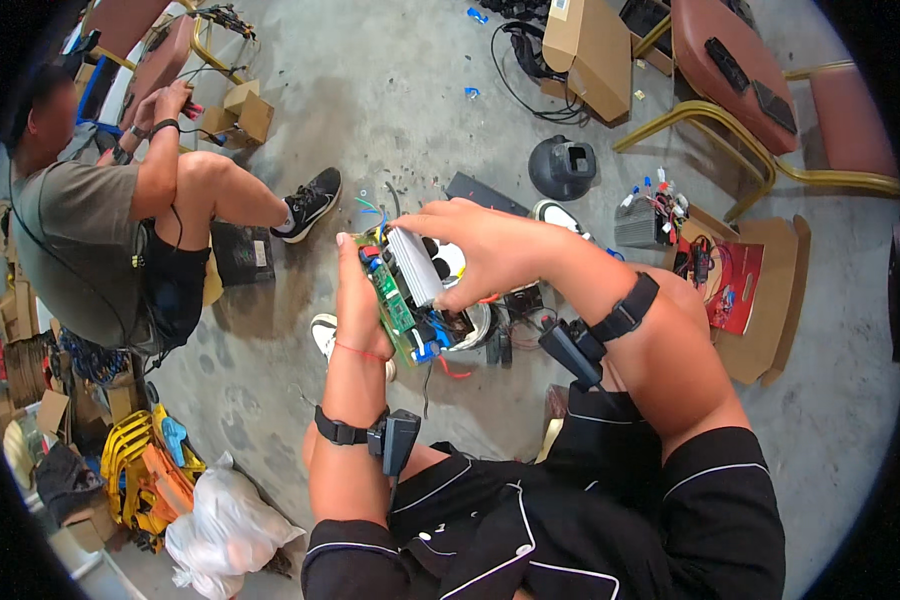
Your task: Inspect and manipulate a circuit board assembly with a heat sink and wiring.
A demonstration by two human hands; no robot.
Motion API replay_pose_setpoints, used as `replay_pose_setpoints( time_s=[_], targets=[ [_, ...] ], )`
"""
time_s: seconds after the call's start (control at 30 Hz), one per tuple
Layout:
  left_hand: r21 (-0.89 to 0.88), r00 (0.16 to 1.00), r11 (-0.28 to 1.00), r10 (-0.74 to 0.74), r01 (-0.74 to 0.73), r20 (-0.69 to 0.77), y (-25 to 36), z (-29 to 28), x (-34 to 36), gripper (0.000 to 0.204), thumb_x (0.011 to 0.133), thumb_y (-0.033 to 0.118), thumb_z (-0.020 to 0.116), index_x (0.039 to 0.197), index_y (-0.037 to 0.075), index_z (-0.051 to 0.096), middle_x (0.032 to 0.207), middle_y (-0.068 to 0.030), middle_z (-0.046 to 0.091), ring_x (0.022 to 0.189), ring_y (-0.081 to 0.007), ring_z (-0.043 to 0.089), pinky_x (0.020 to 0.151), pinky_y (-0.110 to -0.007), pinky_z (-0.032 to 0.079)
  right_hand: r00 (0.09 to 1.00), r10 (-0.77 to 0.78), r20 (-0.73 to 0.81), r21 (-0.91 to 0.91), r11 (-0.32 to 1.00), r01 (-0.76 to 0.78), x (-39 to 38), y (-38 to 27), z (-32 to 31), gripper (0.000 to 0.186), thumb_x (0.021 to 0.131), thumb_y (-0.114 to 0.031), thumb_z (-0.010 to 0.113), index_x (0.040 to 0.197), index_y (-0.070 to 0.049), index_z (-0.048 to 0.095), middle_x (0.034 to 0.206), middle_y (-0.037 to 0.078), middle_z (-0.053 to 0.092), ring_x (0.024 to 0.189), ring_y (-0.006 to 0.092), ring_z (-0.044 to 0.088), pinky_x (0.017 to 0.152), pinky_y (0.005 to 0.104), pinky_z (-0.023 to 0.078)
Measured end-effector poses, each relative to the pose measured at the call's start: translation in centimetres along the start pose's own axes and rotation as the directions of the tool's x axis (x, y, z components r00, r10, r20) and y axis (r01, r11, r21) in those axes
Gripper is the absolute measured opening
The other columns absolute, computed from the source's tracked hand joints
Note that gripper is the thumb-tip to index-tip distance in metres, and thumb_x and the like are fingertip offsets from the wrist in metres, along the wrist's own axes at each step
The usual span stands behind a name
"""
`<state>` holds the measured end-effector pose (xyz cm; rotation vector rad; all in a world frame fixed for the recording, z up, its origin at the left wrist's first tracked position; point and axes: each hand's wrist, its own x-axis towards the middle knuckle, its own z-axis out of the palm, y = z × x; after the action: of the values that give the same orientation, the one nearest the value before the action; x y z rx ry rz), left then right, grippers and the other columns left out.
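Note:
In the middle, a green circuit board (395, 305) is held up and tilted between my two hands. A ribbed silver heat sink (414, 266) runs along it, with blue parts at its lower end and thin coloured wires at its top. My left hand (358, 298) is closed on the board's left edge, its other fingers largely hidden. Over the heat sink arches my right hand (485, 248), fingertips at the top end and thumb by the lower right side. Black straps with small devices circle both my forearms.
A co-worker (100, 230) sits at the left, holding something small. On the floor are a black helmet-like shell (562, 168), a finned metal unit (650, 215), an opened cardboard box (770, 300) and a white plastic bag (225, 525). Chairs (735, 75) stand upper right.

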<state>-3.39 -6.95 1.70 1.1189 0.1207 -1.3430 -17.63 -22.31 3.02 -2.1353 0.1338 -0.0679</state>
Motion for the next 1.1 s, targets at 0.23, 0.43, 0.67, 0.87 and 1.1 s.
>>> replay_pose_setpoints(
  time_s=[0.23, 0.43, 0.67, 0.87, 1.1],
  targets=[
    [-0.013, 0.989, 0.989, -0.15, 0.15, 0.007, -0.3, -1.1, -0.1, 0.079, 0.1, 0.071, 0.026, 0.131, 0.006, 0.058, 0.117, -0.0128, 0.068, 0.105, -0.0298, 0.068, 0.091, -0.048, 0.056, 0.986, 0.096, 0.133, 0.006, 0.995, -0.098, 0.2, 0.5, 0.6, 0.094, 0.07, -0.032, 0.08, 0.15, -0.002, 0.04, 0.132, 0.021, 0.056, 0.126, 0.0342, 0.051, 0.104, 0.0411, 0.045],
    [0.031, 0.986, 0.986, -0.163, 0.165, -0.044, 0.0, -1.6, -0.6, 0.08, 0.1, 0.072, 0.027, 0.128, 0.003, 0.059, 0.113, -0.0141, 0.069, 0.101, -0.0294, 0.069, 0.09, -0.047, 0.057, 0.973, 0.123, 0.196, 0.09, 0.986, -0.143, 0.6, 0.0, 0.7, 0.096, 0.073, -0.037, 0.079, 0.151, 0.001, 0.038, 0.139, 0.022, 0.053, 0.124, 0.0335, 0.054, 0.105, 0.0387, 0.045],
    [0.075, 0.999, 0.996, -0.048, 0.046, 0.024, 0.5, -1.2, -1.4, 0.08, 0.099, 0.073, 0.03, 0.127, 0.004, 0.06, 0.113, -0.0123, 0.07, 0.096, -0.0253, 0.072, 0.084, -0.042, 0.06, 0.994, 0.05, 0.102, 0.119, 0.991, -0.062, 1.2, -0.1, 1.5, 0.092, 0.068, -0.027, 0.083, 0.148, -0.004, 0.042, 0.131, 0.016, 0.055, 0.114, 0.03, 0.057, 0.1, 0.0387, 0.048],
    [0.148, 0.989, 0.979, 0.136, -0.142, 0.048, 1.6, -0.2, -3.0, 0.079, 0.101, 0.07, 0.025, 0.124, 0.003, 0.061, 0.112, -0.0105, 0.07, 0.096, -0.0209, 0.07, 0.083, -0.035, 0.059, 0.996, -0.08, -0.042, 0.161, 0.983, 0.085, 1.2, -1.0, 1.3, 0.093, 0.065, -0.012, 0.082, 0.148, -0.014, 0.042, 0.134, 0.009, 0.051, 0.116, 0.0264, 0.054, 0.095, 0.0388, 0.049],
    [0.125, 0.977, 0.97, 0.197, -0.207, 0.087, 1.7, 0.7, -3.8, 0.083, 0.101, 0.071, 0.02, 0.127, 0.003, 0.059, 0.113, -0.0103, 0.068, 0.097, -0.0212, 0.07, 0.082, -0.035, 0.06, 0.973, -0.202, -0.109, 0.185, 0.958, 0.22, 1.3, -1.4, 0.8, 0.089, 0.064, -0.008, 0.079, 0.146, -0.013, 0.045, 0.134, 0.01, 0.049, 0.123, 0.0269, 0.05, 0.1, 0.0377, 0.046]
  ],
)
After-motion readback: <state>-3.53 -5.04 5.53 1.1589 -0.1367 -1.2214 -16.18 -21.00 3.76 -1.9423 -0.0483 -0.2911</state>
